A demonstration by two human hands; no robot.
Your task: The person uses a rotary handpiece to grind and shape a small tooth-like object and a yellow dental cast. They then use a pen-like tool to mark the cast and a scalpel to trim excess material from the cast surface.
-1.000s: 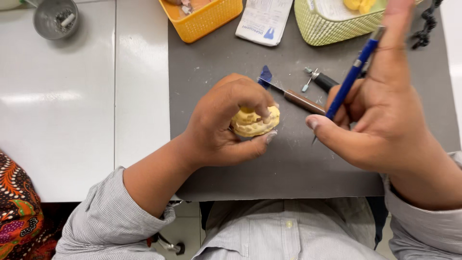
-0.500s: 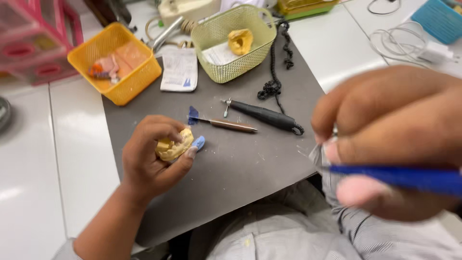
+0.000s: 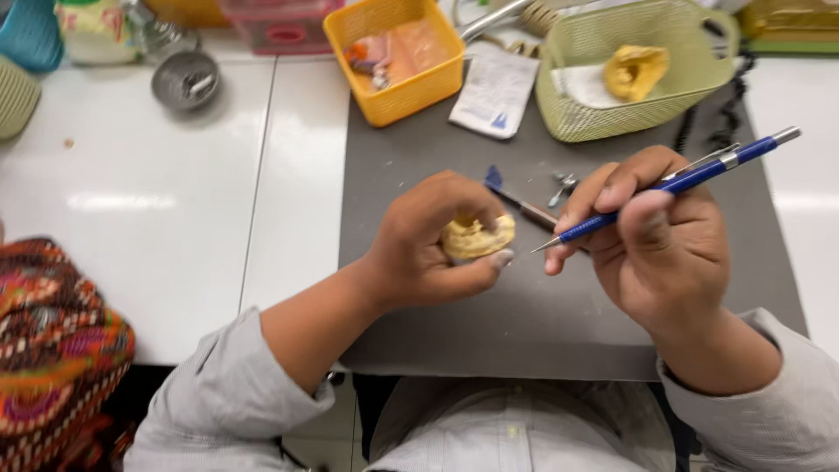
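Since a moment ago the right hand [image 3: 669, 240], its grip closed on the blue pencil [image 3: 673, 185], has drawn back level, tip at 3 o'clock of the yellow cast [image 3: 476, 238], probably dental, clasped in the left hand [image 3: 428, 236].

Matt grey mat [image 3: 524, 332], glossy white table [image 3: 175, 175], plastic mesh baskets [image 3: 577, 114], chalky yellow cast [image 3: 476, 238]

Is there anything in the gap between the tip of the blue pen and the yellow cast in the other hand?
Nothing visible. The blue pen in the right hand points across bare grey mat toward the yellow cast in the left hand.
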